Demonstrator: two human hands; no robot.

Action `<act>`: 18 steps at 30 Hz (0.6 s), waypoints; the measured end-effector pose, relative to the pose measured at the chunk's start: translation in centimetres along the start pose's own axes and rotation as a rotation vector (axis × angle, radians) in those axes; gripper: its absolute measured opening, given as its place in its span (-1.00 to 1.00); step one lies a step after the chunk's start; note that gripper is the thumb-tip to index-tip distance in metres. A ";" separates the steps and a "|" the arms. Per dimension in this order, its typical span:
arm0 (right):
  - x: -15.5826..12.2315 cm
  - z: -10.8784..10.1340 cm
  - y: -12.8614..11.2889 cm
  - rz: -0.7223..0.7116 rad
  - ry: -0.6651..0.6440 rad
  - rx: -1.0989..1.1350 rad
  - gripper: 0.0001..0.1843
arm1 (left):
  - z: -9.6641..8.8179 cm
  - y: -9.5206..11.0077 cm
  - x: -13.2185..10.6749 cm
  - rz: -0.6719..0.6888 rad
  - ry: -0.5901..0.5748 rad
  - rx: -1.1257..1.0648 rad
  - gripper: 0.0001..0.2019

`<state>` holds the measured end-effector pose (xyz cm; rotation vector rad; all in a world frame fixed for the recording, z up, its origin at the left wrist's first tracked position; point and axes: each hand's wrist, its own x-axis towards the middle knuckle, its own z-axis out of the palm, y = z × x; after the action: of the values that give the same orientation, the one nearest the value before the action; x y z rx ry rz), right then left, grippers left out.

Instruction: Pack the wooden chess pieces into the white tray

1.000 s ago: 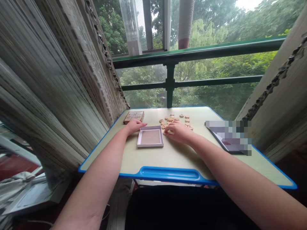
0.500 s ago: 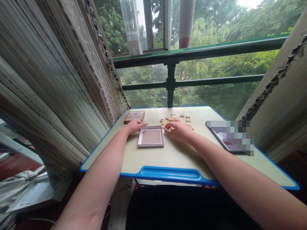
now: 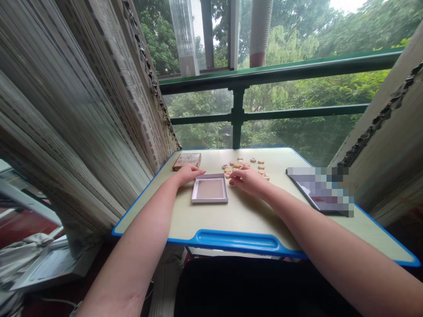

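Observation:
A shallow white cardboard box (image 3: 226, 193) with a bare, brownish bottom lies on the table before me. My left hand (image 3: 189, 174) is at its back left corner, the thumb along the back rim; the other fingers are partly hidden. Right of the box, my right hand (image 3: 247, 179) has its fingertips closed at a round wooden Chinese chess piece (image 3: 231, 183) with a red mark. More wooden chess pieces (image 3: 237, 165), several of them, lie scattered around and behind this hand, which covers some. A patterned box lid (image 3: 187, 161) rests behind my left hand.
The pale table (image 3: 211, 218) has a blue edge and a blue pen groove (image 3: 236, 240) at the front. A dark-edged tablet-like object (image 3: 313, 193), partly pixelated, lies at the right. Curtains (image 3: 145, 110) hang on both sides, and a green railing (image 3: 280, 72) stands behind.
The right fingertips have shifted slightly and drawn together, and a red-marked piece now shows at them. My left hand stays at the box corner. The whole view has shifted a little.

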<state>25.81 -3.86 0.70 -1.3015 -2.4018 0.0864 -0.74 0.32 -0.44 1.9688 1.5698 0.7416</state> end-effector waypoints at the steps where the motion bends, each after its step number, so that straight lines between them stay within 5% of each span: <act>1: 0.0 0.0 0.0 0.008 0.003 0.000 -0.79 | 0.0 0.0 0.0 -0.003 -0.003 0.002 -0.47; 18: 0.2 0.2 0.4 0.002 0.025 0.042 -0.82 | -0.1 0.3 -0.1 0.003 -0.019 -0.003 -0.48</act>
<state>25.96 -3.46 0.52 -1.2786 -2.3647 0.1198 -0.59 0.18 -0.13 1.9706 1.5541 0.7241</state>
